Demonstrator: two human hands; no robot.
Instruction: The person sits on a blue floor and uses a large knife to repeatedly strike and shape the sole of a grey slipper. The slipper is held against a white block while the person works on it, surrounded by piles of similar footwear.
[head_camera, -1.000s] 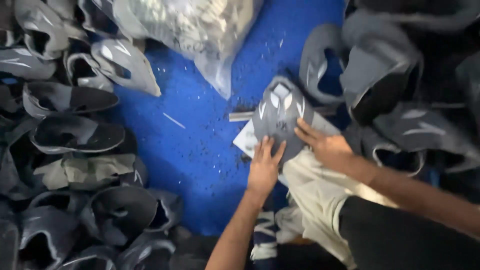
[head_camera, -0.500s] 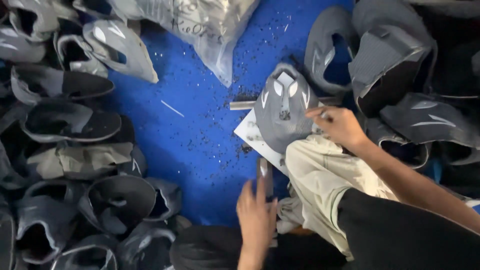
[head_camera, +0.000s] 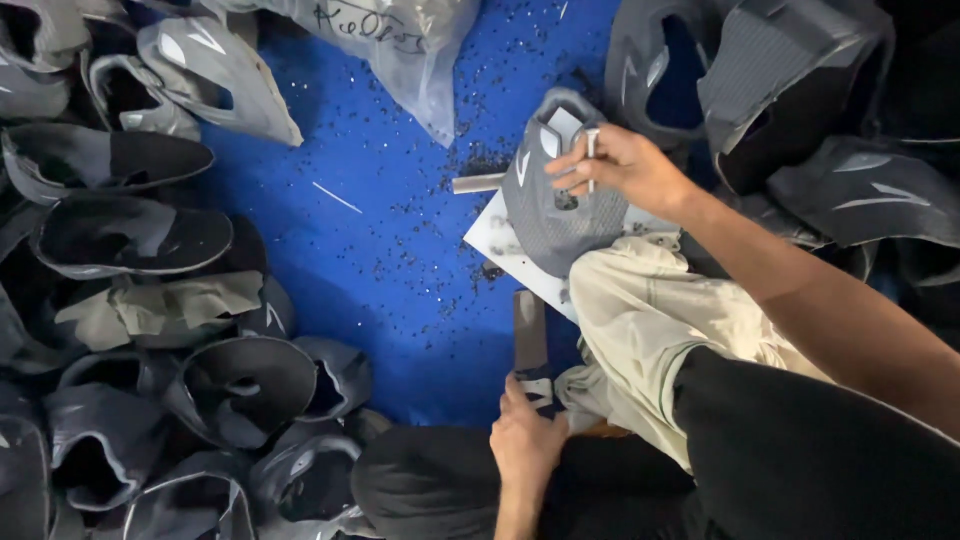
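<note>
Rightward, right hand (head_camera: 625, 165) pinches grey shoe upper (head_camera: 555, 205); left hand (head_camera: 527, 445) grips flat tool (head_camera: 530, 345) beside bare blue floor (head_camera: 400, 250).

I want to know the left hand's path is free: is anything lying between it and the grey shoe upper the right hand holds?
Yes. A flat dark strip lies between the left hand and the grey shoe upper, which the right hand holds.

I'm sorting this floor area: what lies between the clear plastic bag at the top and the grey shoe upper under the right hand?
In the head view, between the plastic bag and the grey shoe upper lies bare blue floor with dark specks.
</note>
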